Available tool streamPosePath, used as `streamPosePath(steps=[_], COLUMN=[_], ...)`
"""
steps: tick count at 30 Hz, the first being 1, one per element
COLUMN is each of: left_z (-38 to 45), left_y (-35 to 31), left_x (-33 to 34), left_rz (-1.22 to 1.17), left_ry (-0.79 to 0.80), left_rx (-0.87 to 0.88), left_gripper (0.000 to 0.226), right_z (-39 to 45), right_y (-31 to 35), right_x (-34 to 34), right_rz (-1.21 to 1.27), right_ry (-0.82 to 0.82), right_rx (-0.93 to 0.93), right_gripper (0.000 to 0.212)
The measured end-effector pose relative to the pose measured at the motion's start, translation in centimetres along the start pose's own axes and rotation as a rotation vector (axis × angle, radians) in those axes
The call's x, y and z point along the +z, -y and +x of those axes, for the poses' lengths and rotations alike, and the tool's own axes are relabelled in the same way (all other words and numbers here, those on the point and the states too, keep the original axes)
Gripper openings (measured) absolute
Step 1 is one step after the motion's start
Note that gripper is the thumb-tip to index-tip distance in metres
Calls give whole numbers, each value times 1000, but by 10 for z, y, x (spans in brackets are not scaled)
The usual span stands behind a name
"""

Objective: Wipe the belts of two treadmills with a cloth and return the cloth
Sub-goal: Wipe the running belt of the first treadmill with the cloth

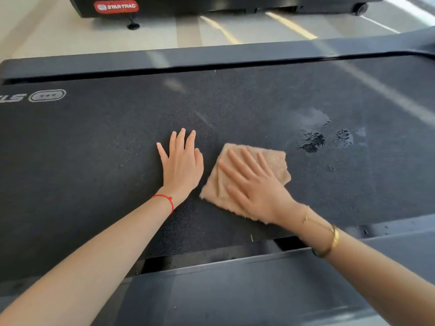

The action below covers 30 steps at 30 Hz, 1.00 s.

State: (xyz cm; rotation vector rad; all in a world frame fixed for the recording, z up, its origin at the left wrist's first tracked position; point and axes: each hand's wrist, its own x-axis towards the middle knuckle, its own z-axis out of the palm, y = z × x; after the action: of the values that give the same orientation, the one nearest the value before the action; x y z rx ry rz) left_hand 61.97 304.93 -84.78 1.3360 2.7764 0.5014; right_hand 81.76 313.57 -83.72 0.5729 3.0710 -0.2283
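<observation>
A dark treadmill belt (117, 149) fills the middle of the frame from edge to edge, its near side rail (235, 290) running along the bottom and a second treadmill (211, 4), marked with a red logo plate, showing at the top of the frame beyond a strip of pale floor (176, 34). Just right of centre, a folded tan cloth (275, 161) lies flat on the belt under the right hand (254, 184), whose fingers are spread straight and press down on it rather than gripping. The left hand (182, 165) rests flat on the bare belt just beside the cloth, fingers extended. Wet patches (313, 140) glisten to the right of the cloth, so this belt appears only partly wiped; the other machine and the cloth's return look to be still ahead.
</observation>
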Motion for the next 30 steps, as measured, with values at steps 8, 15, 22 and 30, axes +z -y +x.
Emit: streamPosePath(steps=[8, 15, 22, 30], left_z=[1, 0, 3, 10], left_y=[-6, -9, -4, -12], left_x=[6, 7, 3, -7], left_rz=[27, 58, 6, -29], left_ry=[-6, -2, 25, 92], left_rx=[15, 17, 43, 110], left_gripper=[53, 55, 54, 53], right_z=[-20, 74, -7, -15], right_y=[-55, -83, 1, -59], right_x=[-7, -22, -3, -14], right_rz=[-16, 35, -38, 4], right_ry=[-23, -41, -7, -16], right_rx=[152, 515, -18, 331], right_gripper=[62, 59, 58, 59])
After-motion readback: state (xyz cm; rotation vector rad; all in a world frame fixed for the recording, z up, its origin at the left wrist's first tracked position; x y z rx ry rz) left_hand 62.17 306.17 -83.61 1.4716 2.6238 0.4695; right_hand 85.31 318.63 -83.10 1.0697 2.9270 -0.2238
